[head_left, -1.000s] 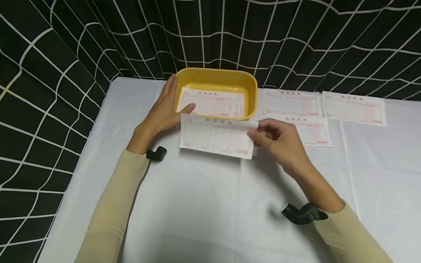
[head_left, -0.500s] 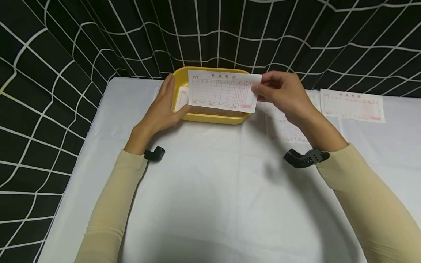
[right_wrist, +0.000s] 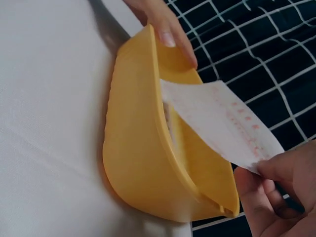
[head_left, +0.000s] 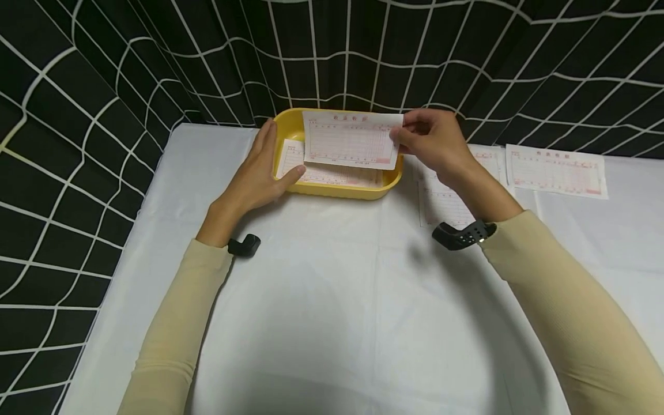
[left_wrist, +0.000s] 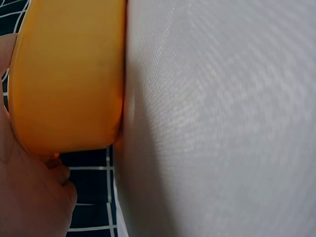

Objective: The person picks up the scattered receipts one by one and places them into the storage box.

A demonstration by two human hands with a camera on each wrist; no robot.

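A yellow plastic bin (head_left: 337, 192) stands at the back of the table. My left hand (head_left: 249, 173) holds its left end, thumb over the front rim and fingers along the outside. The bin's side wall (left_wrist: 69, 74) fills the upper left of the left wrist view. Between thumb and fingers, my right hand (head_left: 433, 138) pinches the right edge of a receipt slip (head_left: 353, 141) printed in red. That slip is tilted over the bin opening, its far end dipping inside the rim in the right wrist view. Beneath it, another printed slip (head_left: 290, 158) lies in the bin.
Right of the bin, more receipt slips lie on the white cloth: one at the far right (head_left: 557, 171), others partly hidden by the right forearm, including a lower slip (head_left: 441, 199). A black curtain with a white grid (head_left: 353, 57) rises directly behind the bin.
My right hand has carried the receipt slip from in front of the bin up and back over its opening, then slightly down. My left hand has stayed on the bin's left end.
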